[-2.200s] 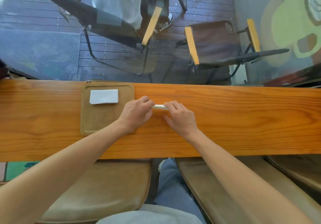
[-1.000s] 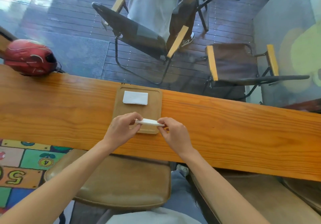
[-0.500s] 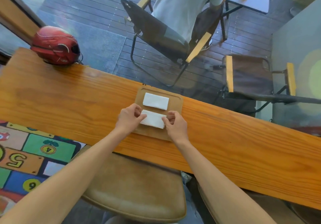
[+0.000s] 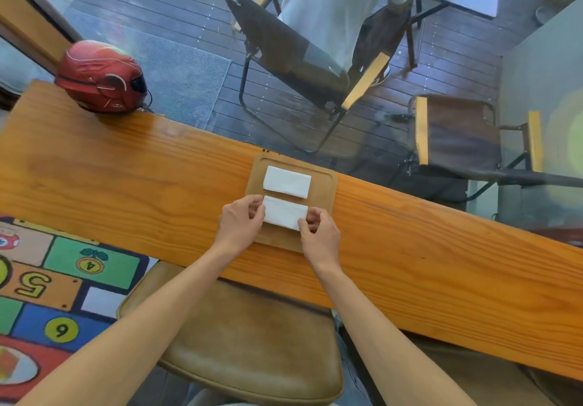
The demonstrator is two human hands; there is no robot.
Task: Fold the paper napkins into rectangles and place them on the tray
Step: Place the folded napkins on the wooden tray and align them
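Note:
A brown wooden tray (image 4: pixel 325 185) lies on the long wooden counter (image 4: pixel 126 185). Two white napkins folded into rectangles lie on it, one behind the other: the far napkin (image 4: pixel 287 182) lies free, and the near napkin (image 4: pixel 285 216) is between my hands. My left hand (image 4: pixel 241 221) pinches the near napkin's left end with curled fingers. My right hand (image 4: pixel 318 233) pinches its right end at the near corner. The near napkin lies flat on the tray.
A red helmet (image 4: pixel 101 77) sits at the counter's far left end. Behind the glass stand two chairs (image 4: pixel 303 58) and a person in light clothes. Brown leather stools (image 4: pixel 246 336) are under the counter, with a numbered play mat (image 4: pixel 47 279) on the floor to the left.
My hands carried the folded napkin from the counter onto the tray and laid it flat in front of the first one. The camera view shifted left, bringing the helmet in.

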